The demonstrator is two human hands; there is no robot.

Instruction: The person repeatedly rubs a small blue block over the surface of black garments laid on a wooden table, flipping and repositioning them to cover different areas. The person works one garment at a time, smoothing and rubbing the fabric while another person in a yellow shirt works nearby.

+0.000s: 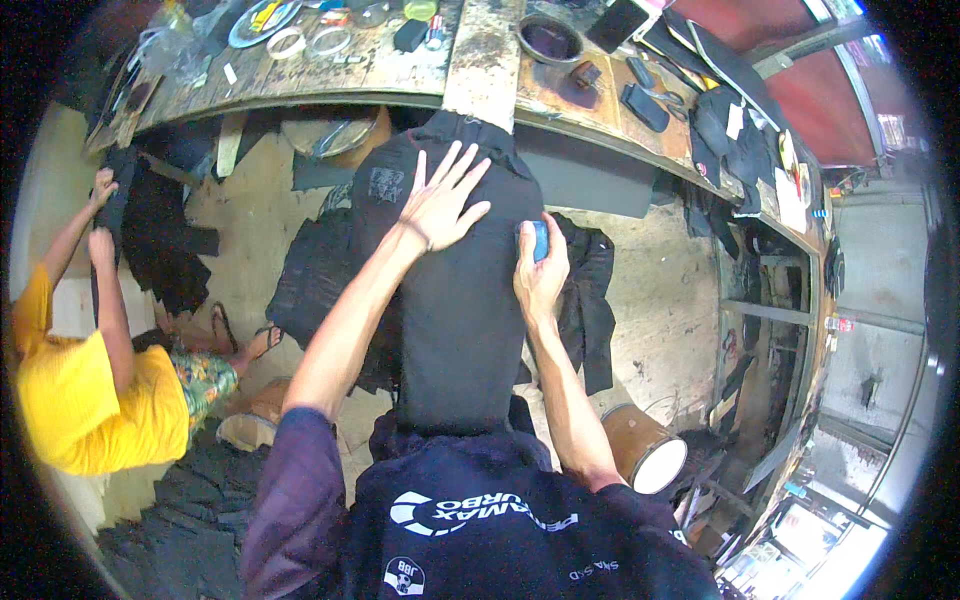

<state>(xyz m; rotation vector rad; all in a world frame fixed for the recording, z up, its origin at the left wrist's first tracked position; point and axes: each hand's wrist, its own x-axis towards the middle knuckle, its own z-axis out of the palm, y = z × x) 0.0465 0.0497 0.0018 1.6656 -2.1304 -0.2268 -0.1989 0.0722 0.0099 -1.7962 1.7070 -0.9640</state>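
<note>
A black garment (pixel 462 330) lies stretched along a narrow board (pixel 481 85) that runs away from my body to the workbench. My left hand (pixel 440 205) rests flat on the far part of the cloth, its fingers spread and nothing in it. On the garment's right edge, my right hand (pixel 541 280) grips a small blue block (pixel 541 242); its exact kind does not show. A pale printed mark (pixel 387 184) sits on the cloth to the left of my left hand. More black cloth (pixel 588 300) hangs down on both sides below the board.
A wooden workbench (pixel 390 78) crosses the far side, bearing a dark bowl (pixel 550 38), tape rolls (pixel 330 40) and a blue plate (pixel 265 22). A person in a yellow shirt (pixel 120 400) holds dark cloth at left. A brown drum (pixel 640 447) stands at right.
</note>
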